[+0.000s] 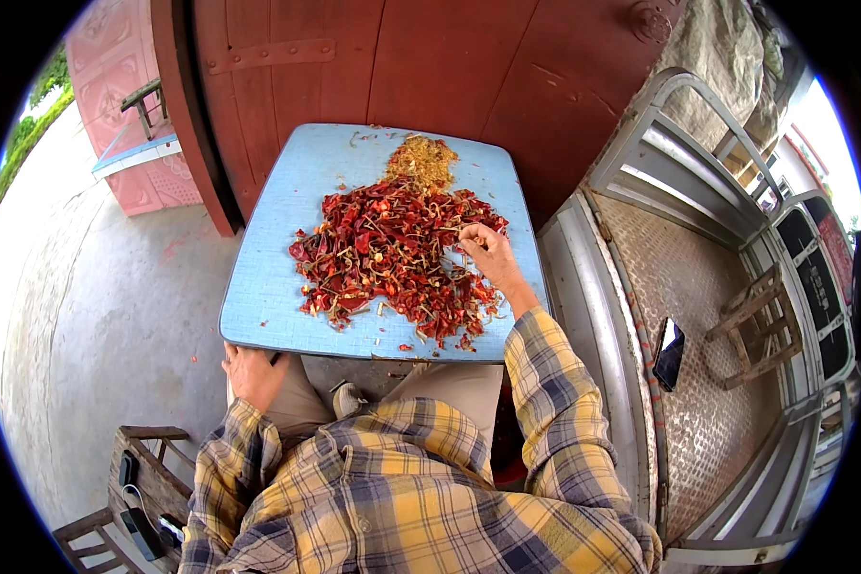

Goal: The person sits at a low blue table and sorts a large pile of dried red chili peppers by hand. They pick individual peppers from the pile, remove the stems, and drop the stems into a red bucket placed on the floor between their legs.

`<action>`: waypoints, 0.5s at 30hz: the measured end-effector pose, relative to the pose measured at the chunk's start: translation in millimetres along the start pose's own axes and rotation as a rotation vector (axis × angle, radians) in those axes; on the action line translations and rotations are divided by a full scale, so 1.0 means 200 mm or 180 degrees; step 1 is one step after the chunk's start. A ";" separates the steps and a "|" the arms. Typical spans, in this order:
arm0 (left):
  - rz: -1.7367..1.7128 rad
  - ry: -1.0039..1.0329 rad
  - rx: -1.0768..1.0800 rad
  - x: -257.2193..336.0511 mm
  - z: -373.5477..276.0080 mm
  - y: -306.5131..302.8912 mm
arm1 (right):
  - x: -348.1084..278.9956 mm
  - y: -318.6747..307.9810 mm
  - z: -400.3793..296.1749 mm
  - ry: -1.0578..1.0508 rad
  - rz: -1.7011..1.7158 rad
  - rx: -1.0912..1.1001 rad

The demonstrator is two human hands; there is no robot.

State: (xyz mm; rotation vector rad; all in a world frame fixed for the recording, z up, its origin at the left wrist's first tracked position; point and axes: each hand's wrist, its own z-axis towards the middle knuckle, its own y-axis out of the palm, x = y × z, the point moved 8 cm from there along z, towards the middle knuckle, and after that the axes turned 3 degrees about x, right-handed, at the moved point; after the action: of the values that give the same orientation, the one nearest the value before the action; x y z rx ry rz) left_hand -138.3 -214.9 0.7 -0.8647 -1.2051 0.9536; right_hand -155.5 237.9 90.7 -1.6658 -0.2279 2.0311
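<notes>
A loose heap of dried red chili pieces [394,251], mixed with pale stems and seeds, covers the middle of a light-blue tabletop [265,287]. Behind it, touching its far edge, is a smaller mound of yellowish seeds and bits [423,163]. My right hand [489,257] is at the heap's right side, its thumb and fingers drawn together over the chilies. Whether a small piece is pinched there is too small to tell. My left hand [255,374] lies on my left thigh below the table's near-left corner, its fingertips partly hidden by the edge.
A red wooden door [430,64] stands just behind the table. On the right is a metal cart bed [689,430] carrying a smartphone [668,354] and a small wooden stool [760,326]. At lower left, a wooden stool [154,477] bears a black device [140,532] with a cable.
</notes>
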 end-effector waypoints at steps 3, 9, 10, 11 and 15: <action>0.0065 0.0008 -0.0023 -0.01 0.00 0.02 | 0.07 -0.05 -0.03 0.0771 0.2123 0.0081; 0.0286 0.0026 -0.0025 0.02 -0.01 -0.02 | 0.15 -0.09 -0.08 0.1148 0.3391 0.0700; 0.0255 0.0007 -0.0022 0.02 -0.01 -0.02 | 0.17 -0.10 -0.08 0.1206 0.3440 0.0785; 0.0225 -0.0012 -0.0019 0.02 -0.01 -0.02 | 0.20 -0.11 -0.06 0.1242 0.3498 0.0779; 0.0281 -0.0027 -0.0049 0.02 -0.01 -0.02 | 0.29 -0.12 -0.04 0.1313 0.3659 0.0773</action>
State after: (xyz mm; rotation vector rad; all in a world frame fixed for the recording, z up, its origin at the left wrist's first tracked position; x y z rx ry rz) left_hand -136.2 -212.5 4.8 -0.9332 -1.1907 1.0210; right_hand -148.5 285.0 49.6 -2.2294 1.3371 2.1412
